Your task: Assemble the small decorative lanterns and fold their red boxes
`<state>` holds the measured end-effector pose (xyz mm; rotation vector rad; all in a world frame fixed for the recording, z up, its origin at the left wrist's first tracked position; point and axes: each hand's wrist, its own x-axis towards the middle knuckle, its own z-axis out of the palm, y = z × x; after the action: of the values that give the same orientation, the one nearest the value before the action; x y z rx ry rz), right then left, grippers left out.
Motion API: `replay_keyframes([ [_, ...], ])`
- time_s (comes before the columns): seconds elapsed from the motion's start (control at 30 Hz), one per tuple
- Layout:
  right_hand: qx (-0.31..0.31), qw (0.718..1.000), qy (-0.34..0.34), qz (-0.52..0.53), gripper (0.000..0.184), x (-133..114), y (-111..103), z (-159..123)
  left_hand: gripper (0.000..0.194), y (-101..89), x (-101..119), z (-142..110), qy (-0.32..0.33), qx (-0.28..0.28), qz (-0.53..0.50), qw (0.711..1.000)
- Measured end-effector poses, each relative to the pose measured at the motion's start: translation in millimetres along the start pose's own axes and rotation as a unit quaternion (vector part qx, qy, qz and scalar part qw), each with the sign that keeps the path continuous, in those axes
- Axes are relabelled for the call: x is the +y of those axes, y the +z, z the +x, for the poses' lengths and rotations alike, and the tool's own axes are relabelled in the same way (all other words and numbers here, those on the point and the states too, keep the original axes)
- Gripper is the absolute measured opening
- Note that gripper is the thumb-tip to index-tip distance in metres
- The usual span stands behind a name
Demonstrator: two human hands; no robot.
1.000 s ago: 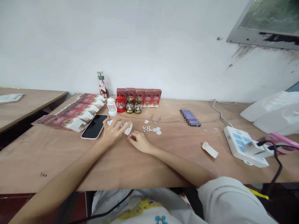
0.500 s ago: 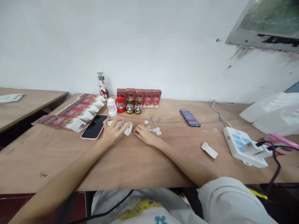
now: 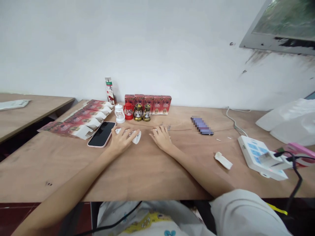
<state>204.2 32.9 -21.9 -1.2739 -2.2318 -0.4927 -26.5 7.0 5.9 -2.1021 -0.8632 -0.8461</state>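
My left hand is closed around a small white lantern lying on its side, its round base poking out past my fingers. My right hand rests on the wood to the right, fingers apart and reaching forward over the spot with tiny white plastic pieces, which it mostly covers. Just beyond its fingertips lie thin bent wire handles. Behind my hands stand a white lantern, a red lantern and two bronze-coloured lanterns.
A black-screened phone lies left of my left hand. Opened red boxes spread at the left; closed red boxes and a bottle stand near the wall. Rightward are a blurred purple item, a paper scrap and a power strip.
My right hand has shifted right and forward, away from the white lantern's base and over the small white pieces. The left hand keeps its hold on the lantern. The view has moved slightly.
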Motion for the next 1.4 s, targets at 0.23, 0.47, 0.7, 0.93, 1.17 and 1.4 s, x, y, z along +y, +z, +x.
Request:
replay_keyframes([
  [0.23,0.021,0.999,0.028,0.007,0.02,21.7,-13.2,-34.3,0.034,0.6,0.0,1.1,-0.001,-0.006,0.003,1.0],
  [0.47,0.005,1.0,0.018,-0.025,0.018,29.2,-17.7,-40.7,0.033,-0.8,2.0,4.2,0.031,0.006,0.015,0.999],
  [0.7,0.015,0.999,0.004,0.036,0.018,14.0,-21.9,-40.4,0.033,-0.9,3.7,4.8,0.066,0.024,0.014,0.997],
  [0.93,-0.071,0.83,0.169,0.526,0.026,-17.2,-29.6,-19.6,0.035,-7.3,11.8,3.3,0.191,0.02,-0.061,0.98],
  [1.17,-0.221,0.628,0.213,0.715,0.034,-40.7,-35.9,20.8,0.034,-8.0,27.9,2.7,0.258,0.02,-0.102,0.96],
  [1.4,-0.02,0.807,0.212,0.551,0.042,-16.7,-31.0,95.1,0.042,-3.1,20.1,-0.7,0.139,-0.039,-0.07,0.987],
])
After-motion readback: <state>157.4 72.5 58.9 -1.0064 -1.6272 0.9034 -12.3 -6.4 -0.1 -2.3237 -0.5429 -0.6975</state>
